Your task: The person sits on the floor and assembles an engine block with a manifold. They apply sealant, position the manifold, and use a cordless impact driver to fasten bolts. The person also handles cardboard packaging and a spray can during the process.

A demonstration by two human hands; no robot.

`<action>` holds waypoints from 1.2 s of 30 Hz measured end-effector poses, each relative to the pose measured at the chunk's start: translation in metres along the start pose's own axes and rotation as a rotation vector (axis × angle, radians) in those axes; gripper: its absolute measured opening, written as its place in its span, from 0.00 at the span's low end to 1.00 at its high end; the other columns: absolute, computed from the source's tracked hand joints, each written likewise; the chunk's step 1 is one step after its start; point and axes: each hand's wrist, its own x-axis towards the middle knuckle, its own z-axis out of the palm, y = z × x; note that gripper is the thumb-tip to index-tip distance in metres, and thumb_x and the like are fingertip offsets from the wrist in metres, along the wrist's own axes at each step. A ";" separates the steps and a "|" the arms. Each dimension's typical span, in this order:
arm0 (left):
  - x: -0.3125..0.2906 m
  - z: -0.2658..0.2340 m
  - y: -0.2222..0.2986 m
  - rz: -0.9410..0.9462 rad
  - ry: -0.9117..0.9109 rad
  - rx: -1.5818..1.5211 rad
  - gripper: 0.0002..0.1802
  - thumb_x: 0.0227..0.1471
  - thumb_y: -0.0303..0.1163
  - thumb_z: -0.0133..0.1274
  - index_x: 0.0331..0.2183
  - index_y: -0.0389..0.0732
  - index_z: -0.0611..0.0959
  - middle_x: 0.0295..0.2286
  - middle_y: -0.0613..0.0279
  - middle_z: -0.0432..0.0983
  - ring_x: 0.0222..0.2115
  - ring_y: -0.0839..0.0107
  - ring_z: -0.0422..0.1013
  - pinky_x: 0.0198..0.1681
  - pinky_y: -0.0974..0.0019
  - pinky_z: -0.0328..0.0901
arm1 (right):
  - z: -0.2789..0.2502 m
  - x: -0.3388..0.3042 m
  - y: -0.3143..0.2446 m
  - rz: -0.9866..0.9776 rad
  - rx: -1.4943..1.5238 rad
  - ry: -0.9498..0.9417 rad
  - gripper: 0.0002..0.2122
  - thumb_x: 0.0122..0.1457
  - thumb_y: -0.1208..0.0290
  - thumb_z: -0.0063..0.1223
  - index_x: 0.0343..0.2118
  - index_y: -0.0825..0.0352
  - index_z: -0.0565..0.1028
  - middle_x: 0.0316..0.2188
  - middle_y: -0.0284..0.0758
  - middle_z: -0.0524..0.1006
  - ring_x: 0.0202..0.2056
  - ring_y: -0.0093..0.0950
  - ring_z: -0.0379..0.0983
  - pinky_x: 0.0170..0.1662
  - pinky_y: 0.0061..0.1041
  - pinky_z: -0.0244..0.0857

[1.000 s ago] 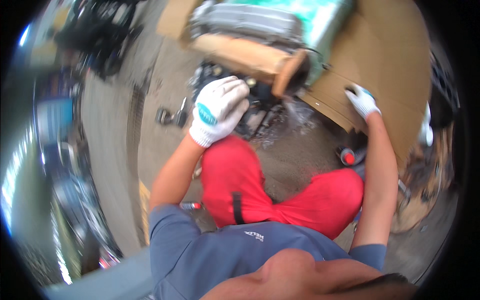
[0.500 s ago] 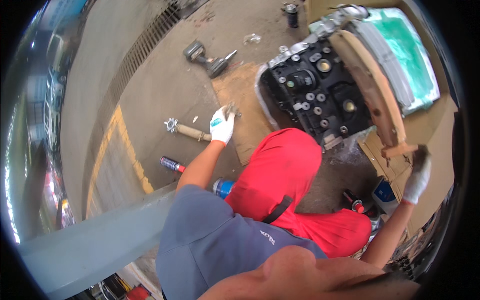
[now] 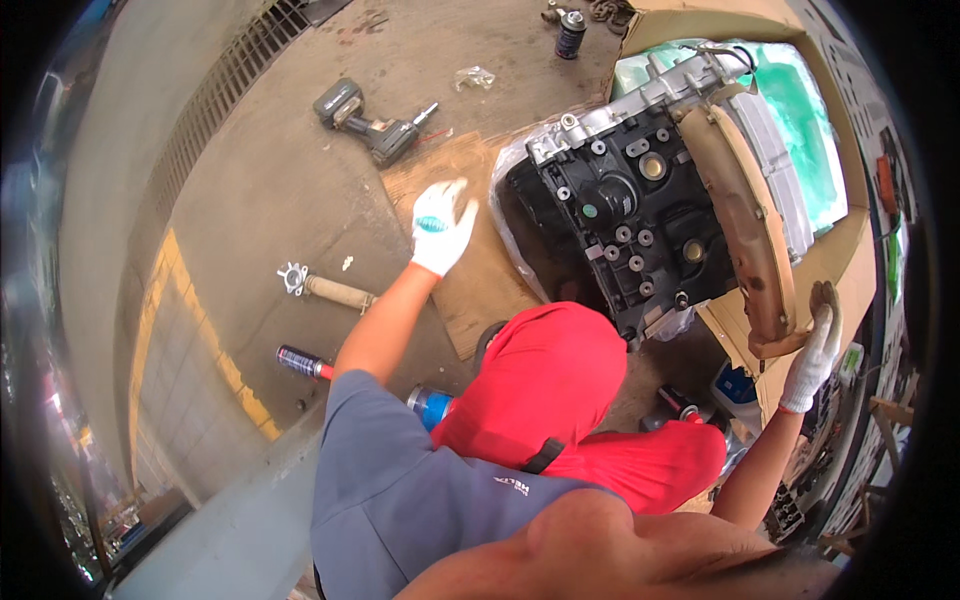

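My left hand (image 3: 443, 225), in a white glove, is held over a flat brown cardboard sheet (image 3: 455, 305), fingers apart and nothing visible in them. My right hand (image 3: 815, 350), gloved too, has its fingers stretched out against the lower end of a long curved brown cover (image 3: 738, 215). That cover lies along the right side of a black and silver engine (image 3: 625, 215), which stands in front of my knees. Round bosses and a black oil filter (image 3: 610, 200) show on the engine's face. Clear plastic film (image 3: 515, 230) wraps its left edge.
A cordless impact wrench (image 3: 375, 122) lies beyond my left hand. Nearby are a pipe with a metal flange (image 3: 330, 290), a spray can (image 3: 303, 362) and a blue can (image 3: 430, 405). Behind the engine stands a cardboard box (image 3: 855, 170) with green-white foam (image 3: 800, 130); a dark can (image 3: 570, 35) stands far off.
My left hand has opened, its fingers spreading. The end of the brown cover now sits closer to the engine, and my right hand has straightened along it. The view has shifted slightly.
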 end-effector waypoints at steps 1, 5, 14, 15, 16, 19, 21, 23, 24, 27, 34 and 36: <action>0.026 0.015 -0.002 0.014 0.013 -0.019 0.21 0.58 0.39 0.65 0.48 0.35 0.86 0.45 0.45 0.84 0.49 0.46 0.78 0.56 0.48 0.71 | 0.011 0.002 -0.007 -0.035 -0.013 -0.008 0.24 0.79 0.62 0.42 0.67 0.76 0.68 0.65 0.47 0.75 0.67 0.36 0.70 0.72 0.35 0.58; 0.157 0.070 0.024 -0.058 -0.044 -0.155 0.32 0.58 0.44 0.65 0.57 0.35 0.82 0.51 0.44 0.82 0.56 0.48 0.76 0.65 0.54 0.66 | 0.038 -0.002 -0.020 -0.138 -0.267 -0.054 0.19 0.78 0.67 0.41 0.63 0.74 0.72 0.61 0.46 0.77 0.63 0.38 0.73 0.69 0.36 0.62; 0.370 0.177 0.094 -0.162 -0.147 -0.136 0.35 0.48 0.40 0.68 0.58 0.42 0.79 0.52 0.42 0.82 0.55 0.44 0.77 0.60 0.47 0.71 | 0.058 -0.007 -0.060 -0.414 -0.700 -0.002 0.26 0.61 0.58 0.60 0.58 0.71 0.75 0.55 0.50 0.78 0.58 0.52 0.73 0.64 0.49 0.64; 0.383 0.186 0.090 -0.155 -0.105 -0.161 0.37 0.50 0.38 0.66 0.61 0.42 0.77 0.55 0.42 0.79 0.57 0.44 0.76 0.62 0.47 0.70 | 0.060 -0.004 -0.064 -0.426 -0.686 0.003 0.28 0.60 0.54 0.62 0.57 0.71 0.75 0.54 0.50 0.78 0.56 0.52 0.74 0.63 0.50 0.66; 0.397 0.198 0.084 -0.210 -0.138 -0.148 0.42 0.51 0.38 0.64 0.66 0.43 0.72 0.61 0.42 0.74 0.60 0.44 0.72 0.65 0.48 0.68 | 0.059 0.000 -0.069 -0.452 -0.670 0.001 0.30 0.58 0.51 0.63 0.55 0.72 0.76 0.52 0.50 0.79 0.55 0.53 0.75 0.61 0.50 0.67; 0.418 0.240 0.070 -0.195 -0.108 -0.142 0.45 0.52 0.35 0.63 0.69 0.42 0.68 0.66 0.41 0.68 0.63 0.44 0.69 0.67 0.50 0.65 | 0.059 0.006 -0.072 -0.415 -0.621 -0.041 0.33 0.52 0.47 0.67 0.51 0.73 0.78 0.49 0.51 0.80 0.52 0.54 0.77 0.60 0.50 0.69; 0.421 0.242 0.096 -0.309 -0.409 -0.222 0.48 0.48 0.40 0.69 0.69 0.45 0.69 0.63 0.45 0.71 0.63 0.47 0.69 0.65 0.52 0.67 | 0.054 0.002 -0.071 -0.372 -0.633 -0.063 0.33 0.51 0.47 0.68 0.51 0.72 0.78 0.49 0.51 0.80 0.53 0.54 0.77 0.61 0.50 0.68; 0.432 0.268 0.061 -0.207 -0.283 0.080 0.44 0.51 0.43 0.68 0.68 0.49 0.72 0.62 0.48 0.72 0.64 0.50 0.69 0.65 0.52 0.67 | 0.053 0.004 -0.073 -0.403 -0.644 -0.076 0.34 0.51 0.45 0.69 0.52 0.71 0.78 0.50 0.49 0.80 0.54 0.53 0.77 0.60 0.50 0.69; 0.423 0.278 0.067 -0.182 -0.359 0.174 0.41 0.55 0.44 0.66 0.67 0.50 0.73 0.63 0.48 0.72 0.64 0.50 0.68 0.65 0.52 0.67 | 0.051 0.000 -0.070 -0.383 -0.645 -0.092 0.35 0.50 0.45 0.69 0.53 0.70 0.78 0.50 0.49 0.80 0.54 0.53 0.77 0.60 0.50 0.69; 0.425 0.290 0.043 -0.223 -0.282 0.116 0.33 0.61 0.39 0.61 0.65 0.49 0.74 0.64 0.47 0.69 0.63 0.44 0.68 0.65 0.49 0.67 | 0.052 0.002 -0.066 -0.418 -0.619 -0.094 0.34 0.54 0.43 0.66 0.54 0.69 0.77 0.51 0.48 0.80 0.53 0.53 0.77 0.59 0.50 0.70; 0.362 0.232 0.072 -0.311 -0.289 0.252 0.31 0.53 0.36 0.66 0.57 0.41 0.77 0.54 0.41 0.78 0.54 0.44 0.77 0.57 0.49 0.72 | 0.047 0.001 -0.075 -0.397 -0.617 -0.089 0.33 0.47 0.48 0.72 0.52 0.67 0.79 0.52 0.43 0.80 0.55 0.47 0.77 0.59 0.46 0.71; 0.352 0.207 0.065 -0.367 -0.206 0.201 0.36 0.48 0.40 0.70 0.57 0.39 0.78 0.51 0.43 0.82 0.50 0.47 0.80 0.56 0.52 0.73 | 0.045 0.002 -0.077 -0.409 -0.584 -0.092 0.33 0.48 0.48 0.72 0.52 0.68 0.79 0.51 0.44 0.80 0.54 0.47 0.77 0.59 0.46 0.71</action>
